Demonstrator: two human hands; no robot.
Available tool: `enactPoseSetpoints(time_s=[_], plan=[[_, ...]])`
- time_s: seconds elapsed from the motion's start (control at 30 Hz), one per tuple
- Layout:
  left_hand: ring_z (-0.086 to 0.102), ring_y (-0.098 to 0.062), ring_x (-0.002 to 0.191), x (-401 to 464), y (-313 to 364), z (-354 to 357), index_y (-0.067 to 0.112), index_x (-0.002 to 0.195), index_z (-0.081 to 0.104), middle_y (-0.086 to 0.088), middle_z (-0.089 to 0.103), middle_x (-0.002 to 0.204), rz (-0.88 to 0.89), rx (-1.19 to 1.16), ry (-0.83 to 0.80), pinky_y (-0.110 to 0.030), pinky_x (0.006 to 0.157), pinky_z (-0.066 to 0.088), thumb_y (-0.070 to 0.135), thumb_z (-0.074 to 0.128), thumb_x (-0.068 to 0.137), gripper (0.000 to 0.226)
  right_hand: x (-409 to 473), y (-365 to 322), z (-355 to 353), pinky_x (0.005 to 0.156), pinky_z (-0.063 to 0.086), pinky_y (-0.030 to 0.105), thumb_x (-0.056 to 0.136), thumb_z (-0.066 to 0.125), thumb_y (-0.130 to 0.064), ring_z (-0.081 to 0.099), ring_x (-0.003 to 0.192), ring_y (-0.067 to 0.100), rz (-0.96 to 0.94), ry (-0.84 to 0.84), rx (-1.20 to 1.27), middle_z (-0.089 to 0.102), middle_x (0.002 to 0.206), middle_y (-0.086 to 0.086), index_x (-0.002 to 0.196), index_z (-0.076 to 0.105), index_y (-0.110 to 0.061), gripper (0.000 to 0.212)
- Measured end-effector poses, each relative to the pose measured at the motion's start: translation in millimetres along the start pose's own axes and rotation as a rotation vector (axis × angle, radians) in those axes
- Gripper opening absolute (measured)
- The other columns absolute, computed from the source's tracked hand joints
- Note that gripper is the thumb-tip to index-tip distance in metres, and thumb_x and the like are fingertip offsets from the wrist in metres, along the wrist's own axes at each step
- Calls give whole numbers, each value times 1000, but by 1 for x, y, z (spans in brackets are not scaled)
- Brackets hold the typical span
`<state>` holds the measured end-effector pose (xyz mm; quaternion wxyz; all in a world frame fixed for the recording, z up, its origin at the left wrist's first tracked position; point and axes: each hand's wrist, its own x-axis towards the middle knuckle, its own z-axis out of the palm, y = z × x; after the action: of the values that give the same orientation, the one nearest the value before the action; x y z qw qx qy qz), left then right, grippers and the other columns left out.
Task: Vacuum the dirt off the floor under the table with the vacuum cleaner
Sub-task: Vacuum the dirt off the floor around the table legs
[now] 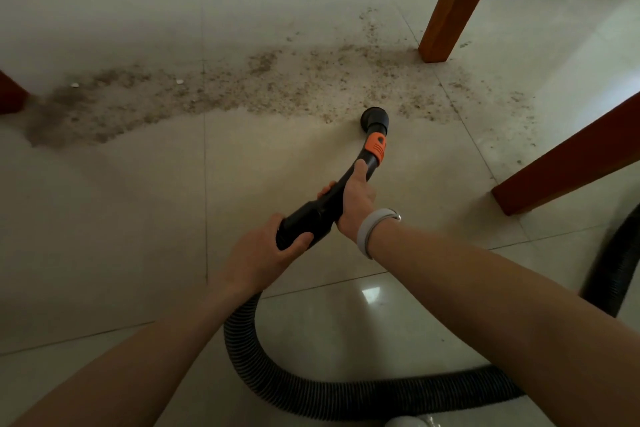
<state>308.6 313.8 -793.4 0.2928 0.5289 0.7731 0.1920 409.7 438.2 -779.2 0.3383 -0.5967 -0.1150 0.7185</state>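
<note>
Both hands' fingers clamped round vacuum wand, nozzle beside dirt.

Both forearms are bare, no sleeves showing. The right wrist wears a pale grey band with a small metal clasp.

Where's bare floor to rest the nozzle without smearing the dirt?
Bare tile lies left of the nozzle, between the dirt and the hose loop. Crowded: the dirt band between the table legs, and the right side, near the leg and hose.
</note>
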Motion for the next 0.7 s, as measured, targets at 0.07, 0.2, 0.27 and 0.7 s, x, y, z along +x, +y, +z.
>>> enactPoseSetpoints(time_s=[0.07,0.2,0.27,0.7], plan=[[53,-14,61,-4,-6,-2,15,102,50,1,55,74,-18,-9,7,-25,53,39,48,51,91,36,-1,5,5,49,49,31,95,47,-43,51,47,19,9,-16,-8,51,62,7,90,45,-8,36],[52,-12,60,-13,-13,-7,18,102,48,4,53,71,-38,-25,20,-24,51,38,49,51,90,34,-2,14,14,47,48,29,94,49,-45,51,45,19,42,-37,-19,51,61,7,97,46,-8,38],[53,-12,61,-16,-16,-10,18,103,48,4,53,73,-49,-43,10,-24,52,38,50,51,90,35,-3,18,18,48,48,30,93,49,-47,51,45,19,64,-56,-31,51,60,6,98,47,-8,40],[62,-22,66,-35,-43,-28,16,102,48,-4,61,76,-191,-217,94,-38,62,52,49,53,88,36,-4,45,67,48,45,29,92,51,-48,48,47,19,127,-155,-141,49,64,7,97,48,-9,40]])
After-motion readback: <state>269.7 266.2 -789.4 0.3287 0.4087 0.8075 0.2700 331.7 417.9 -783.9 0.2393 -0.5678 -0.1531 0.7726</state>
